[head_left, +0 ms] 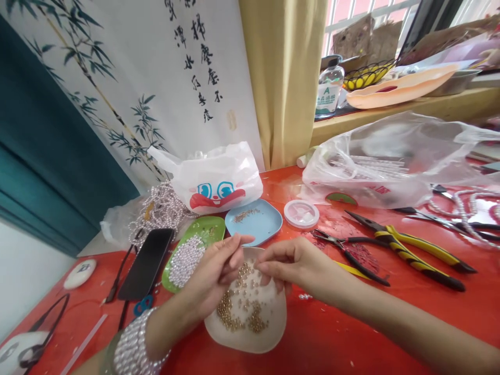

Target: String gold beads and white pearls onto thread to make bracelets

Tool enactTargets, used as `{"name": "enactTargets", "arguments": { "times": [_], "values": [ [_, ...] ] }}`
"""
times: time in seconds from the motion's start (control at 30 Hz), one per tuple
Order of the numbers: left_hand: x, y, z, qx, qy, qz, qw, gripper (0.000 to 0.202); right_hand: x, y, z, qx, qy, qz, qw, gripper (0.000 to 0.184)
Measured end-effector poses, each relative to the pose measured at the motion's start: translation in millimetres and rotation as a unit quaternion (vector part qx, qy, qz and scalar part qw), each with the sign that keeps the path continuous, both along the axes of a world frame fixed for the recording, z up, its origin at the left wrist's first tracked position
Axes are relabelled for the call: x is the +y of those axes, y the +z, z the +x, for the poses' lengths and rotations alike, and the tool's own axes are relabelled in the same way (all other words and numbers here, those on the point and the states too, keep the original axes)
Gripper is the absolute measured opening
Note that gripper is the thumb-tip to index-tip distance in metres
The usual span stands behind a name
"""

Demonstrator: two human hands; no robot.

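My left hand and my right hand hover over a white dish of several small gold beads. Both hands have their fingertips pinched together above the beads; what they pinch is too small to make out. A wide pearl bracelet wraps my left wrist. Left of the white dish lies a green dish of white pearls. Behind it sits a blue dish with a few gold beads.
A black phone lies left of the green dish. Yellow-handled pliers and red-handled pliers lie to the right. A round white spool, plastic bags and strands of pearls sit at the back of the red table.
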State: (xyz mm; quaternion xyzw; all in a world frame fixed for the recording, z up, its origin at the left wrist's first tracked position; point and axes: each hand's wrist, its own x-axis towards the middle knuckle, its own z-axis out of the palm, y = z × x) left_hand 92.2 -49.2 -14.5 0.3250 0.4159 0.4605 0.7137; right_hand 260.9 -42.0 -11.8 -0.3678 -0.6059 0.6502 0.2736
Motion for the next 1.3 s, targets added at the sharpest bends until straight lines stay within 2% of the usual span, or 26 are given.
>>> {"name": "enactTargets", "arguments": {
  "times": [0.1,0.2,0.3,0.43,0.57,0.73,1.03,1.3],
  "values": [
    [2.8,-4.4,1.0,-0.058,0.015,-0.055,0.997,0.014,0.8,-3.5,-0.2,0.017,-0.021,0.006,1.000,0.016],
    [4.3,-6.3,4.1,-0.097,0.056,-0.082,0.990,0.022,-2.2,-2.2,-2.1,0.016,-0.041,0.012,0.999,0.018],
    [5.9,-5.9,7.1,-0.123,0.082,-0.079,0.986,0.026,-7.5,0.1,-5.2,-0.012,-0.047,0.022,0.999,0.018],
    [6.3,-4.3,8.5,-0.148,0.088,-0.068,0.983,0.023,-14.1,-1.9,-10.7,-0.065,-0.019,0.019,0.998,0.018],
    [4.4,-2.6,9.4,-0.166,0.082,-0.062,0.981,0.022,-17.7,-6.9,-16.7,-0.101,0.018,0.023,0.994,0.021],
    [1.8,-1.0,10.8,-0.191,0.063,-0.068,0.977,0.025,-19.4,-9.2,-19.6,-0.091,0.035,0.027,0.995,0.023],
    [-3.4,-4.6,10.7,-0.217,-0.003,-0.047,0.975,0.030,-16.1,-6.0,-17.8,-0.021,0.014,-0.026,0.999,0.025],
    [-3.0,-3.9,11.1,-0.227,-0.016,-0.038,0.973,0.030,-12.0,-14.0,-19.9,-0.004,0.018,-0.093,0.996,0.016]
  ]
}}
